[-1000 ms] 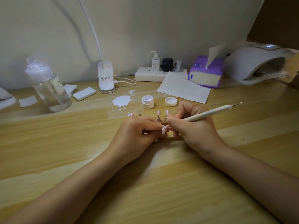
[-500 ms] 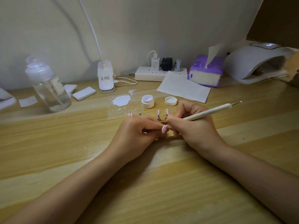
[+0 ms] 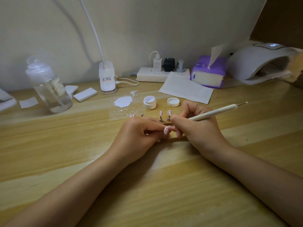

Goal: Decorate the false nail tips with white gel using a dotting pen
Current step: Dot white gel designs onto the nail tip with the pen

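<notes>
My left hand [image 3: 139,133] pinches a pink false nail tip [image 3: 166,129] with white dots on it, held just above the wooden table [image 3: 65,145]. My right hand [image 3: 196,126] grips a white dotting pen [image 3: 213,113], and its lower metal point touches that nail tip. Behind my fingers two more dotted pink nail tips [image 3: 164,114] stand on small metal holders, and a third nail tip [image 3: 133,115] shows further left. An open white gel jar [image 3: 149,102] sits beyond them with its lid [image 3: 173,102] beside it.
A white gel smear [image 3: 123,101] lies left of the jar. At the back stand a clear bottle [image 3: 48,86], a lamp base [image 3: 107,77], a power strip [image 3: 154,74], a purple tissue pack [image 3: 208,72], a paper sheet [image 3: 185,87] and a nail curing lamp [image 3: 259,63].
Both hands stay nearly still; the pen's upper end has tipped slightly and its point works on the held nail tip.
</notes>
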Tool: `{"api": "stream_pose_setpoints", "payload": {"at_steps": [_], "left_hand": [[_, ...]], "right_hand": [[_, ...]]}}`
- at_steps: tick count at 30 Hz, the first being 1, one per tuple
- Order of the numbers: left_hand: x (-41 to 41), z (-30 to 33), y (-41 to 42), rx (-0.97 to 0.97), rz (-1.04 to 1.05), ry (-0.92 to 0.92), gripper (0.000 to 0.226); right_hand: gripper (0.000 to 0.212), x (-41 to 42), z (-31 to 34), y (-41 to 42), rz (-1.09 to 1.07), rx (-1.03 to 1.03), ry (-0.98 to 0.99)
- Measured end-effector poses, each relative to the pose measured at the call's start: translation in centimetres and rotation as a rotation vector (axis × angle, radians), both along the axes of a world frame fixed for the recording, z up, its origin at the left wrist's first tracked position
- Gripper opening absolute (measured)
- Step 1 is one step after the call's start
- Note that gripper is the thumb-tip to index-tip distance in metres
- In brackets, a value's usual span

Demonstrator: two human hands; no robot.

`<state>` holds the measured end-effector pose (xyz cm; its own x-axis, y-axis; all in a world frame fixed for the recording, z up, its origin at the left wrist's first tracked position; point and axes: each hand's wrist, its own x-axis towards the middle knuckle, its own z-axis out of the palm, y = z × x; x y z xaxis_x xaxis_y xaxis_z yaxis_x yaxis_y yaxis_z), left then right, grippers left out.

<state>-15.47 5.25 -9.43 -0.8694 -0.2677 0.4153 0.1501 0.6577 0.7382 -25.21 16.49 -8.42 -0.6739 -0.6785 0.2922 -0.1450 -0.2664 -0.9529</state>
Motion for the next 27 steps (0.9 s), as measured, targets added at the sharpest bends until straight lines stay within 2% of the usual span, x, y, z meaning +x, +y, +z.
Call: {"api": "stream_pose_setpoints", "payload": {"at_steps": [4,10,16,20,27], "left_hand": [[0.03,0.07,0.05,0.004,0.004,0.0,0.016],[0.12,0.27,0.06,-0.009,0.003,0.004,0.029],[0.12,0.28,0.08,0.007,0.017,-0.007,0.023],[0.19,0.37,0.07,-0.017,0.013,-0.002,0.028],[0.15,0.26,0.13,-0.001,0.017,-0.013,0.014]], "right_hand": [[0.039,0.15,0.11,0.1,0.035,0.024,0.026],[0.039,0.24,0.24,0.17,0.029,0.039,0.059],[0.038,0.26,0.26,0.17,0.025,0.051,0.064],[0.038,0.27,0.27,0.11,0.024,0.045,0.069],[0.039,0.36,0.32,0.19,0.027,0.051,0.058]]}}
